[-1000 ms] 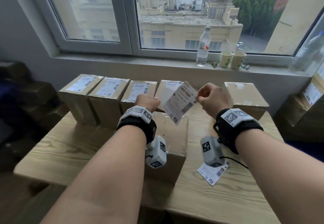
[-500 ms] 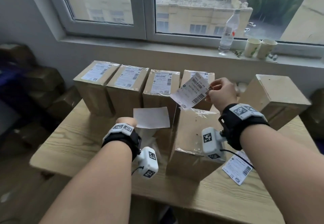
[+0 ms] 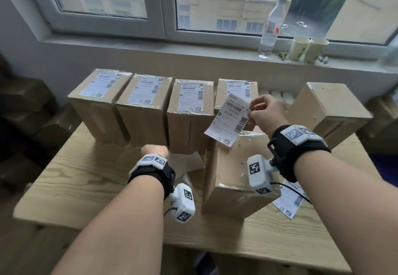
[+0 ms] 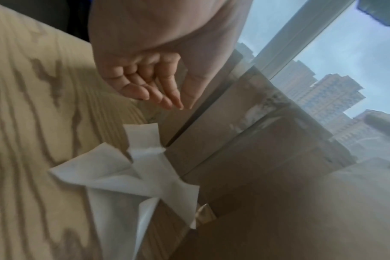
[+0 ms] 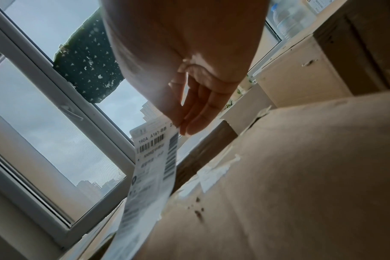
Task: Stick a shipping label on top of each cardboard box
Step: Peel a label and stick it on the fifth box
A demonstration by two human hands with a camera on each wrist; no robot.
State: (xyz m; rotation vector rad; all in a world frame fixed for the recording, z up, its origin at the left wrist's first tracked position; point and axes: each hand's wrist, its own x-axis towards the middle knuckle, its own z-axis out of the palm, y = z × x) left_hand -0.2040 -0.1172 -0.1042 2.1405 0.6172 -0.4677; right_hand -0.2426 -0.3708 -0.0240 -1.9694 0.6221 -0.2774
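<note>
The right hand (image 3: 266, 114) pinches a shipping label (image 3: 231, 119) by its corner, above the unlabelled near box (image 3: 234, 173) on the table (image 3: 86, 180). The left hand (image 4: 149, 84) hangs relaxed, holding nothing, over white backing papers (image 4: 122, 174). Four labelled boxes (image 3: 148, 111) line the far edge; another label (image 3: 289, 201) lies at right.

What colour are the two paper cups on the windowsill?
The paper cups are cream with a small green leaf print, seen best in the head view.
</note>
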